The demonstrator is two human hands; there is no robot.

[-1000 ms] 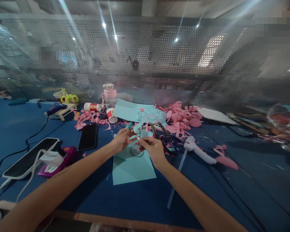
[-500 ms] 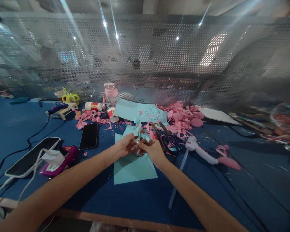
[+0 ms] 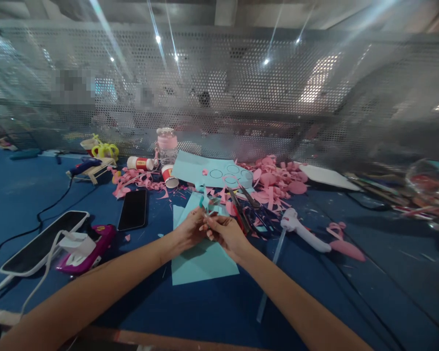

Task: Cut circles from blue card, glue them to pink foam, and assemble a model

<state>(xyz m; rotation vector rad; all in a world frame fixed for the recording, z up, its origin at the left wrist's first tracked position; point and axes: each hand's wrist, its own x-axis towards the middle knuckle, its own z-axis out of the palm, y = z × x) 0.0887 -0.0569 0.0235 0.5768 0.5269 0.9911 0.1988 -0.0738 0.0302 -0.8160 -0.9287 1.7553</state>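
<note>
Above the middle of the table, my left hand (image 3: 190,227) and my right hand (image 3: 227,235) meet with fingertips pinched together. Between them is a small light-blue paper piece (image 3: 205,199), its curled end sticking up past the fingers; the fingers hide part of it. Beneath the hands lies a light-blue paper sheet (image 3: 205,268). Dark-handled scissors (image 3: 254,204) rest just right of my right hand. Another light-blue sheet (image 3: 193,168) with drawn circles lies behind the hands.
Pink paper scraps (image 3: 274,178) are heaped behind the scissors. To the right lies a white tool (image 3: 307,233) with a clear stick (image 3: 274,258). At left are a black phone (image 3: 132,209), a white-edged phone (image 3: 46,243), a magenta case (image 3: 104,239) and a corded glue gun (image 3: 86,165).
The light-blue piece has tilted and shifted slightly left in my fingers. My hands have drawn closer together, and the view has shifted a little.
</note>
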